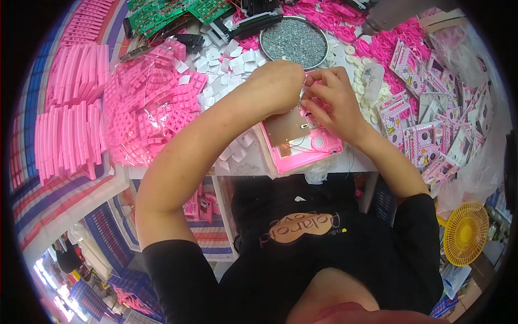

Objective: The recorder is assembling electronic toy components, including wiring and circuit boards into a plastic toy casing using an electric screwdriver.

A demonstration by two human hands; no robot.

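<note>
A pink plastic casing (294,163) lies at the table's front edge, with a brownish flat plate (286,129), a pink ring and thin wires inside it. My left hand (280,81) is bent over the casing's far side; its fingers are hidden behind the wrist. From the right, my right hand (337,102) reaches over the casing, thumb and fingertips drawn together beside the left hand. Whatever lies between those fingertips is too small to make out. Just beyond both hands stands a round metal bowl (326,60) full of small screws.
Bagged pink keypad-like parts (148,108) and stacked pink panels (70,140) lie left. Small white pieces (234,62) spread behind my left arm. Green circuit boards (167,16) sit at the back. Printed cards (431,137), cream discs (359,70) and pink loops (386,46) lie right.
</note>
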